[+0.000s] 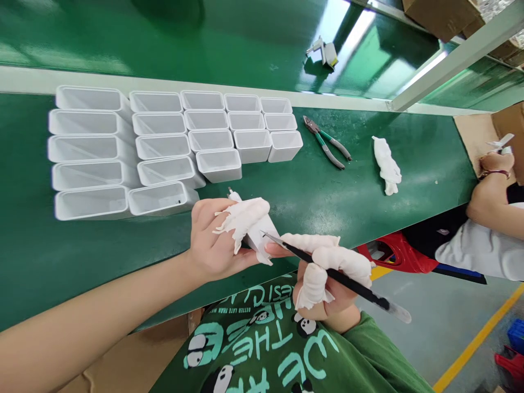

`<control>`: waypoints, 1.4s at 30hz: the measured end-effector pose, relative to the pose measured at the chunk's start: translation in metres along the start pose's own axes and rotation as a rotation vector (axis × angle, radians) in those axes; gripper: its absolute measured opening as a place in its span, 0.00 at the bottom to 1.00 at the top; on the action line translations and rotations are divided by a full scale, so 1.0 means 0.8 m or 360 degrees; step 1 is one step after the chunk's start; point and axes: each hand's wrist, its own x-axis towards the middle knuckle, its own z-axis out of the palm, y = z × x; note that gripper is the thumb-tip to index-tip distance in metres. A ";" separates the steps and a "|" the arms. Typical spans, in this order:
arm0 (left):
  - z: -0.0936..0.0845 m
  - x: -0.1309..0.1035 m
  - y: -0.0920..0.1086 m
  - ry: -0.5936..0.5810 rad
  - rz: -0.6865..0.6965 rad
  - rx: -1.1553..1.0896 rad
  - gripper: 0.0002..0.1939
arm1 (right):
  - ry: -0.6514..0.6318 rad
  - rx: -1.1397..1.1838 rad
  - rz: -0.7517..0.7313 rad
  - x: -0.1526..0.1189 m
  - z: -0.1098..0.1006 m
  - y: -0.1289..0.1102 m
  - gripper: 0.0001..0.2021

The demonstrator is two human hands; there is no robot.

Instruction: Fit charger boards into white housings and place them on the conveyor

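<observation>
My left hand, its fingertips wrapped in white finger cots, is closed around a white plastic piece. That piece is mostly hidden by my fingers, so its full shape is unclear. In my right hand, also in white finger cots, is a pair of black tweezers. The thin metal tips touch or hover just above the face of the white piece; I cannot tell which. A small tip with a metal end pokes out beyond my left fingers.
Rows of open white plastic boxes stand on the green table. Green-grey pliers and a crumpled white glove-like piece lie to the right. A small device is at the back. Another person's hand works beside a cardboard box.
</observation>
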 end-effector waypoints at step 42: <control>-0.003 0.000 0.004 -0.0065 -0.0073 0.0022 0.31 | 0.0013 -0.0199 0.0141 0.004 0.001 -0.011 0.13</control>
